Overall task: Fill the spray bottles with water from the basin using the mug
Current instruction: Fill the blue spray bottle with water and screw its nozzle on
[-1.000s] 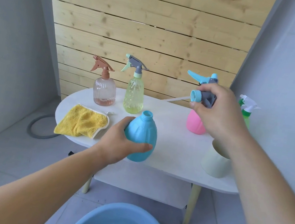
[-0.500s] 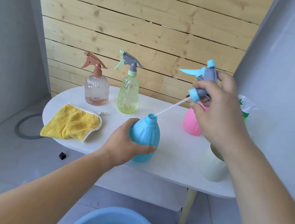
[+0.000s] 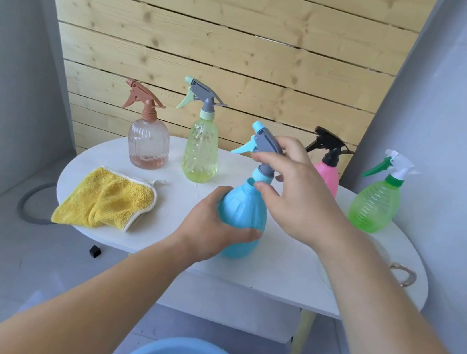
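Fitting the grey-and-blue trigger spray top (image 3: 264, 146) onto the round blue plastic bottle (image 3: 243, 217), it seems. The left hand (image 3: 213, 229) grips the bottle, right of the yellow fluffy cloth (image 3: 106, 201); the right hand (image 3: 294, 193) pinches the top. Next it needs twisting tight.

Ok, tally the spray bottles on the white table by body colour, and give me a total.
Clear pinkish spray bottle: 1
Yellow-green spray bottle: 1
Blue spray bottle, spray head held at its neck: 1
Pink spray bottle: 1
Green spray bottle: 1
Total: 5
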A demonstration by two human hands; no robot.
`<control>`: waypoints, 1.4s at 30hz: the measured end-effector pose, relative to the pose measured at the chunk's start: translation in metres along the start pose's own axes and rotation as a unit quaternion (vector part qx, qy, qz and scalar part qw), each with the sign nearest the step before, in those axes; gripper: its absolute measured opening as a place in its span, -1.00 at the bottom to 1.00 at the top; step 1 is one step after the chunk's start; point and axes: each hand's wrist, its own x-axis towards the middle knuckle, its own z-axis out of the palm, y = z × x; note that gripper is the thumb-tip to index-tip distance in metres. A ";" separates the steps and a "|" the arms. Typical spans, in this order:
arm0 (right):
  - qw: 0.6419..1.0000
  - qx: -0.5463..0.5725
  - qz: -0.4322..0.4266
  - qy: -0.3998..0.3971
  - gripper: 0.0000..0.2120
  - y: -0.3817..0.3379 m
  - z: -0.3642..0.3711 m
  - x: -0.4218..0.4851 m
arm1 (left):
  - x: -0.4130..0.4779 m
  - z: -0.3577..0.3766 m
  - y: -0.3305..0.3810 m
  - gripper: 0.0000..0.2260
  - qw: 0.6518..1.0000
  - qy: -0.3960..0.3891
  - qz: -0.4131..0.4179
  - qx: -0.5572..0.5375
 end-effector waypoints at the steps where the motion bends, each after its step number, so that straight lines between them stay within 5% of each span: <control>1: 1.000 0.011 0.003 -0.005 -0.63 0.002 0.004 0.001 | 0.001 0.001 0.000 -0.38 1.000 -0.001 0.001 0.001; 6: 0.995 0.099 0.015 -0.007 -0.63 0.005 0.010 0.006 | 0.006 0.003 -0.003 -0.36 1.000 -0.004 0.003 -0.002; 13: 0.985 0.158 0.064 -0.036 -0.35 0.002 0.011 0.003 | 0.006 0.004 -0.005 -0.32 1.000 -0.015 0.009 -0.014; 16: 0.986 0.144 0.067 -0.047 -0.48 0.006 0.010 0.005 | 0.004 0.003 -0.005 -0.22 0.999 -0.034 0.016 -0.023; 28: 0.984 0.129 0.092 -0.080 -0.59 0.004 0.007 0.006 | 0.002 0.000 -0.008 -0.29 0.999 -0.020 0.027 0.007; 35: 0.988 0.095 0.072 -0.098 -0.84 0.002 0.008 0.007 | 0.004 0.003 -0.007 -0.26 0.998 -0.054 -0.006 -0.043; 42: 0.977 0.174 0.108 -0.060 -0.84 0.019 0.007 0.007 | 0.007 0.007 -0.013 0.04 0.999 -0.039 0.012 0.033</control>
